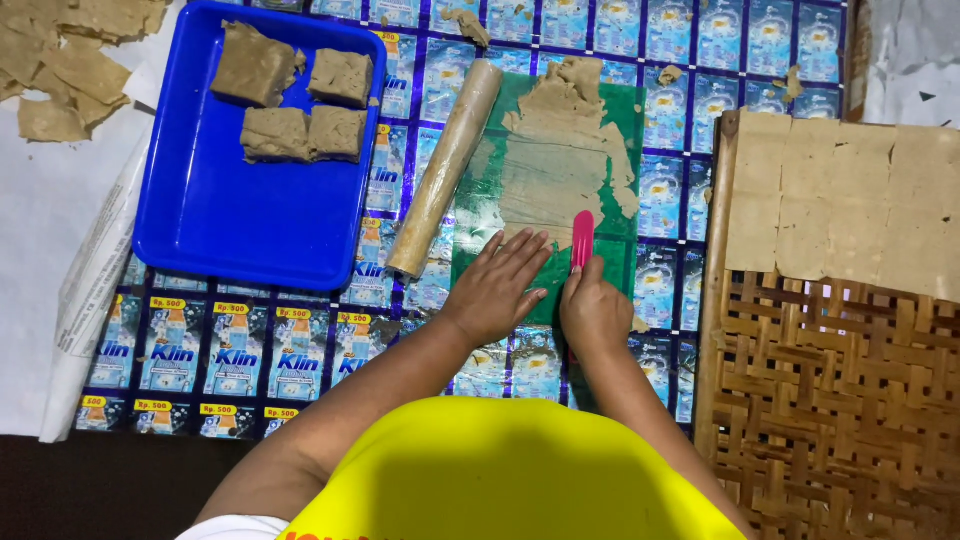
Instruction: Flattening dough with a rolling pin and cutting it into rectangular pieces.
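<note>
My left hand lies flat, fingers spread, on the near edge of a green mat. My right hand grips a pink plastic scraper, its blade resting on the mat. A thin smear of tan dough covers the mat, thicker along its far and right edges. A dough-coated rolling pin lies diagonally along the mat's left side.
A blue tray at the left holds several tan dough blocks. A woven bamboo rack at the right carries flat dough sheets. Dough scraps lie on white paper at the far left. Printed sachet sheeting covers the surface.
</note>
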